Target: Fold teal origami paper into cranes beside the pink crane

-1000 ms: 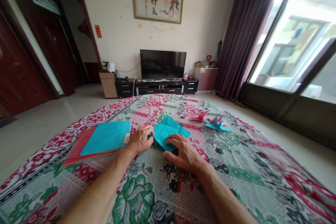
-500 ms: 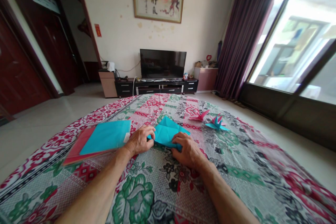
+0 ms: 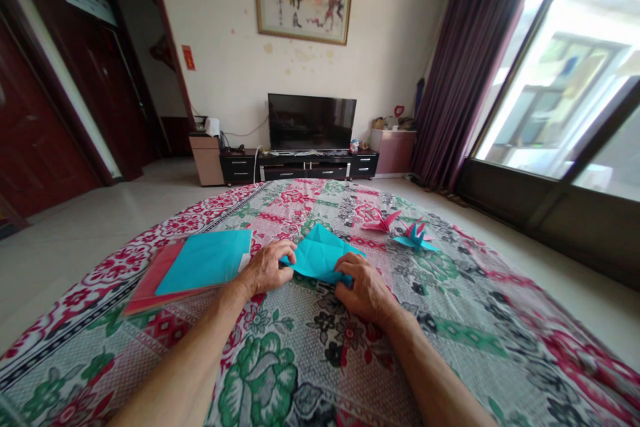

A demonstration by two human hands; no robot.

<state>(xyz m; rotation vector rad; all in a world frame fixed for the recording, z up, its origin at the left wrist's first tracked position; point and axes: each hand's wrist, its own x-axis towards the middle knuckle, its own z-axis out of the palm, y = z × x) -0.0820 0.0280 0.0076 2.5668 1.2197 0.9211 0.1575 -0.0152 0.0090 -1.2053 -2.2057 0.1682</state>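
A creased sheet of blue origami paper (image 3: 320, 250) lies on the table between my hands, its far corner pointing away from me and its near edge folded up. My left hand (image 3: 273, 267) pinches the left corner between thumb and fingers. At the right side, my right hand (image 3: 363, 283) grips the near right part, fingers on top and thumb toward me. The fingers cover both side corners of the paper in part.
Left of my hands lies a stack of blue and red paper (image 3: 207, 260) in a clear sleeve. Folded paper cranes, a pink one (image 3: 383, 221) and a blue one (image 3: 416, 237) with more pink behind it, stand at right on the flowered tablecloth (image 3: 310, 347). A television (image 3: 313, 122) stands beyond.
My right hand has shifted slightly to the right along the paper's near edge. The left hand keeps its pinch on the left corner, and the view has moved a little.
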